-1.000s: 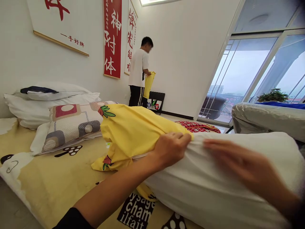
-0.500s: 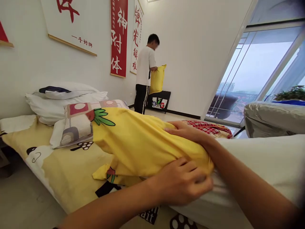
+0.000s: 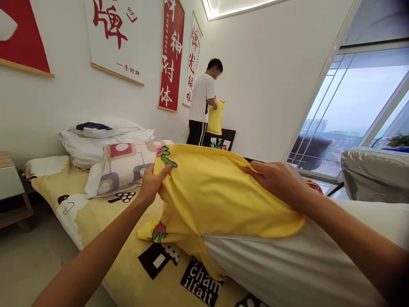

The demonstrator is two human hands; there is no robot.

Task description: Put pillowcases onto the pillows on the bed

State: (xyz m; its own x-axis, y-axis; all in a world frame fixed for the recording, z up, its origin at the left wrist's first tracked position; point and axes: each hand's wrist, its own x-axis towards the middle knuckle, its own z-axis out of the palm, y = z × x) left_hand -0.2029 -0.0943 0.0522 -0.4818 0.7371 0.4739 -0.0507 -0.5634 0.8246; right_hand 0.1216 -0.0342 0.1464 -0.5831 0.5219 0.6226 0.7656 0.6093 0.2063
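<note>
A yellow pillowcase (image 3: 211,187) with green and red printed corners lies partly over a long white pillow (image 3: 255,264) on the bed. My left hand (image 3: 152,183) pinches the cloth at its far left corner, beside the green print. On the right, my right hand (image 3: 276,181) is closed on the upper edge of the same cloth. The white pillow sticks out below and to the right of the yellow fabric, and its covered end is hidden.
Patterned pillow (image 3: 124,164) and white pillows (image 3: 105,143) lie at the bed's head. Beyond the bed stands a person (image 3: 200,102) holding a yellow pillow (image 3: 216,117). A nightstand (image 3: 12,183) is at left, a plastic-covered chair (image 3: 373,175) at right.
My left hand has moved from the near edge to the far left corner and grips it. My right hand has closed on the upper edge. The pillowcase is spread wider, exposing more white pillow.
</note>
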